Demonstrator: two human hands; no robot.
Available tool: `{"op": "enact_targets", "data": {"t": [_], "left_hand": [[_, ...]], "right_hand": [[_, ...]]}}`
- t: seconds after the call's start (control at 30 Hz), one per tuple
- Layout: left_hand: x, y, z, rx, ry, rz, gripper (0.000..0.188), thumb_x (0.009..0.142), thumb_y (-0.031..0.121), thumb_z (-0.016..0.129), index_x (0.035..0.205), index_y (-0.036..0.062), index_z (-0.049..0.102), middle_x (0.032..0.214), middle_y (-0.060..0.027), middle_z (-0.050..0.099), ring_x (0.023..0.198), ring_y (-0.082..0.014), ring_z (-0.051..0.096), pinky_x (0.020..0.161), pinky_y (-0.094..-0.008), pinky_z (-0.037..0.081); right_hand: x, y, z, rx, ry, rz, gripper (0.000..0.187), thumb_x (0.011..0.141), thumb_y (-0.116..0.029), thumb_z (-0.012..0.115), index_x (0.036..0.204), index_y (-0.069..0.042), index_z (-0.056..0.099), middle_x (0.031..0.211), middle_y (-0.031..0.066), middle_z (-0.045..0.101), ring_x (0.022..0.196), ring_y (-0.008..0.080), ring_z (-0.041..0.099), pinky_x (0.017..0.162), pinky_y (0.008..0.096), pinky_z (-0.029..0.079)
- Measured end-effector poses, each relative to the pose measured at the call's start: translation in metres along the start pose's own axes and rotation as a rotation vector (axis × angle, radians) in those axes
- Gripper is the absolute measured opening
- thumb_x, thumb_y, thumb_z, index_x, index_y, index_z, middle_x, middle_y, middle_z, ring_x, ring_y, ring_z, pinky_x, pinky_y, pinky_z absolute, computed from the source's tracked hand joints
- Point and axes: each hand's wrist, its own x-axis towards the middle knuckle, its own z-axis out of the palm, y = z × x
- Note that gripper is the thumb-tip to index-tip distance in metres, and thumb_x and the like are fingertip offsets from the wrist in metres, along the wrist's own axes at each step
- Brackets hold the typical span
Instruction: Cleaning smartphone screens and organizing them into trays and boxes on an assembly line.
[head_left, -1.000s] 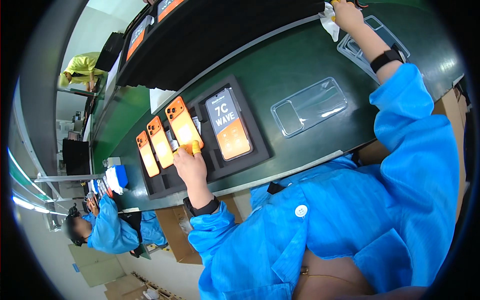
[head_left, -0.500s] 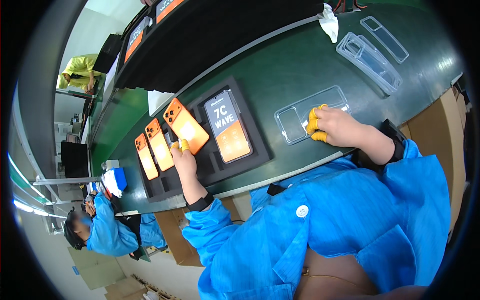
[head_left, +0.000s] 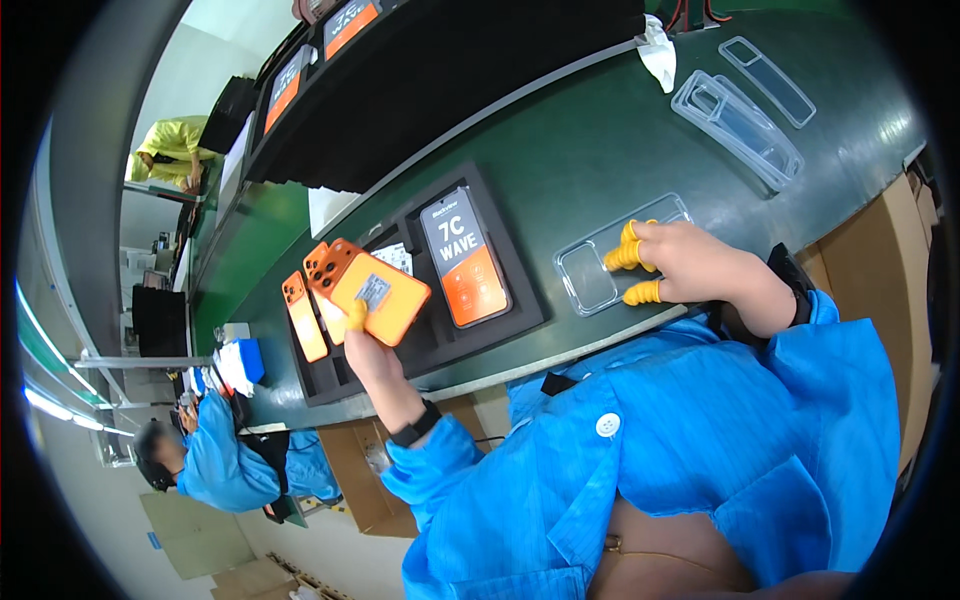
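On the green surface: a black foam tray with compartments lies flat on the smooth green surface.
Left hand: the left hand, in a yellow finger cot, grasps an orange rectangular phone by its edge, back with three lenses and a small pale label facing up, tilted over the tray's middle.
Other orange phones: a slim orange phone is at the tray's left end; a second orange phone lies just beside it, partly covered by the held one.
Screen-up phone: a grey-and-orange-fronted phone lies in the tray's right part.
Right hand: right of the tray, the right hand, with yellow finger cots, has its fingers on a clear plastic case; whether they clench it, I cannot tell.
Spare cases: a stack of clear cases and a single narrow clear case lie well right of the tray, farther back.
Black rack: a long black rack stands behind the tray.
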Motion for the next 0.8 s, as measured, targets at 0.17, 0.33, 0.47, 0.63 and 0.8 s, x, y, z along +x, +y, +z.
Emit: {"op": "enact_targets", "data": {"t": [0.17, 0.33, 0.47, 0.63, 0.8], "left_hand": [[-0.058, -0.003, 0.052, -0.154, -0.389, 0.001, 0.034, 0.084, 0.017, 0.041, 0.109, -0.0066, 0.043, 0.101, -0.0132, 0.054, 0.089, -0.0226, 0.055, 0.076, -0.033, 0.045], [-0.101, -0.012, 0.088, 0.129, -0.727, 0.144, 0.02, 0.081, 0.014, 0.048, 0.087, -0.0039, 0.055, 0.086, -0.0071, 0.056, 0.077, -0.0131, 0.052, 0.067, -0.025, 0.041], [-0.106, -0.012, 0.093, 0.097, -0.699, -0.076, 0.019, 0.08, 0.015, 0.051, 0.083, -0.0036, 0.055, 0.082, -0.0071, 0.056, 0.072, -0.013, 0.052, 0.064, -0.0251, 0.04], [-0.105, -0.018, 0.094, 0.167, -0.785, 0.055, 0.02, 0.079, 0.017, 0.052, 0.081, -0.0025, 0.054, 0.076, -0.0072, 0.055, 0.065, -0.0136, 0.052, 0.059, -0.0246, 0.04], [-0.106, -0.018, 0.095, 0.144, -0.799, -0.021, 0.021, 0.08, 0.018, 0.053, 0.083, -0.0029, 0.054, 0.079, -0.0071, 0.056, 0.067, -0.0128, 0.053, 0.06, -0.0247, 0.041]], "right_hand": [[0.026, -0.015, 0.011, 0.568, 0.154, 0.037, 0.042, 0.077, -0.024, 0.058, 0.113, -0.005, 0.047, 0.096, 0.0107, 0.051, 0.086, 0.0201, 0.052, 0.076, 0.0281, 0.041], [0.033, -0.033, 0.015, 1.366, 0.176, -0.001, 0.031, 0.088, -0.021, 0.042, 0.108, 0.002, 0.046, 0.097, 0.0082, 0.054, 0.09, 0.012, 0.049, 0.079, 0.0249, 0.04], [0.025, -0.031, 0.016, 1.311, 0.233, 0.096, 0.028, 0.089, -0.019, 0.04, 0.104, 0.003, 0.048, 0.094, 0.0074, 0.055, 0.087, 0.0112, 0.051, 0.076, 0.023, 0.041], [0.018, -0.03, 0.014, 1.424, 0.225, 0.084, 0.029, 0.089, -0.019, 0.04, 0.105, 0.003, 0.047, 0.093, 0.0071, 0.055, 0.087, 0.0101, 0.051, 0.076, 0.023, 0.041], [0.019, -0.028, 0.015, 1.477, 0.232, 0.085, 0.029, 0.089, -0.019, 0.04, 0.106, 0.003, 0.047, 0.094, 0.0068, 0.055, 0.088, 0.0094, 0.05, 0.077, 0.0231, 0.041]]}}
